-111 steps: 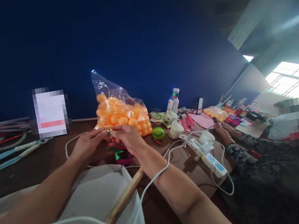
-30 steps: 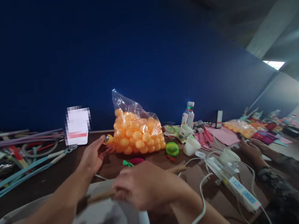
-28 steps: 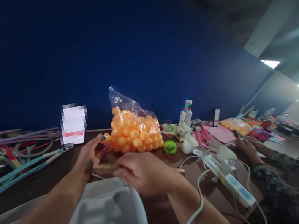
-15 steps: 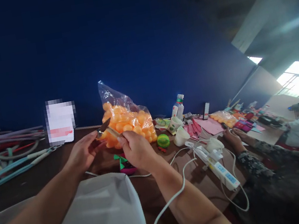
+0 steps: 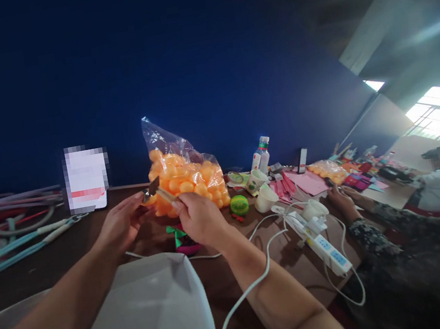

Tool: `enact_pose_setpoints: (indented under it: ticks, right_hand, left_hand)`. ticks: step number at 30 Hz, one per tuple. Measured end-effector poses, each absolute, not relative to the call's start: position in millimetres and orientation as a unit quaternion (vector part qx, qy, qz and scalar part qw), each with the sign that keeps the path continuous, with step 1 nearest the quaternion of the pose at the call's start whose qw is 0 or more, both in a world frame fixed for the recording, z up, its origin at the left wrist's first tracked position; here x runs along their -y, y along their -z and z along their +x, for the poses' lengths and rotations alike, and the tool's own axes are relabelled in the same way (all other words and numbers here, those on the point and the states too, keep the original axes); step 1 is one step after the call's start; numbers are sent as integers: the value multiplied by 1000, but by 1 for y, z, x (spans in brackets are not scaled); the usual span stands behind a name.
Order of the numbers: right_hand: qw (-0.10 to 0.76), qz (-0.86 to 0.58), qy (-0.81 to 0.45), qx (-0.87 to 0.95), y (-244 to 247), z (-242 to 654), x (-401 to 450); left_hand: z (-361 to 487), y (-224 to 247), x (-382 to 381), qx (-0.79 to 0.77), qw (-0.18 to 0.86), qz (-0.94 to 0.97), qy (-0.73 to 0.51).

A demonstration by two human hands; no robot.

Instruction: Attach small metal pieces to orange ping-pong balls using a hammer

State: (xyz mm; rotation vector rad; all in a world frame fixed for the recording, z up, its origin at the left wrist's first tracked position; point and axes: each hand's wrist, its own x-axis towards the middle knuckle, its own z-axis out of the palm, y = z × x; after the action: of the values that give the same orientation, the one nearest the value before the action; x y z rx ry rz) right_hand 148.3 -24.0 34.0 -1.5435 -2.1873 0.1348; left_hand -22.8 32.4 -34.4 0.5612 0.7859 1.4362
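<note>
My left hand (image 5: 122, 224) pinches a small dark brown, pointed piece (image 5: 154, 186) with a shiny part near the fingertips; I cannot make out its kind. Closed around a pale, thin stick-like thing (image 5: 166, 195) is my right hand (image 5: 201, 216), its tip close to the brown piece. Behind both hands stands a clear plastic bag of orange balls (image 5: 186, 179). Below them, a green and dark pink item (image 5: 185, 241) lies partly hidden by my right hand. A round green and yellow ball-like thing (image 5: 239, 205) sits to the right.
A power strip (image 5: 332, 255) with white cables lies at right, beside paper cups (image 5: 265, 198) and a bottle (image 5: 263, 154). A phone (image 5: 86, 179) stands at left near colourful straps (image 5: 18, 251). A grey-white bin-like thing (image 5: 144, 314) is in front. A co-worker's hands (image 5: 343, 202) are at right.
The view has shifted slightly. The brown piece has tilted a little and sits slightly lower between my hands; both hands keep their hold.
</note>
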Motion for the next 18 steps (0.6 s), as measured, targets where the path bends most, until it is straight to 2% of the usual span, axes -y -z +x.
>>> enact_pose_setpoints:
  ticks: [18]
  right_hand:
    - [232, -557, -34, 797, -29, 147, 25]
  left_hand:
    - [-22, 31, -30, -348, 641, 256, -634]
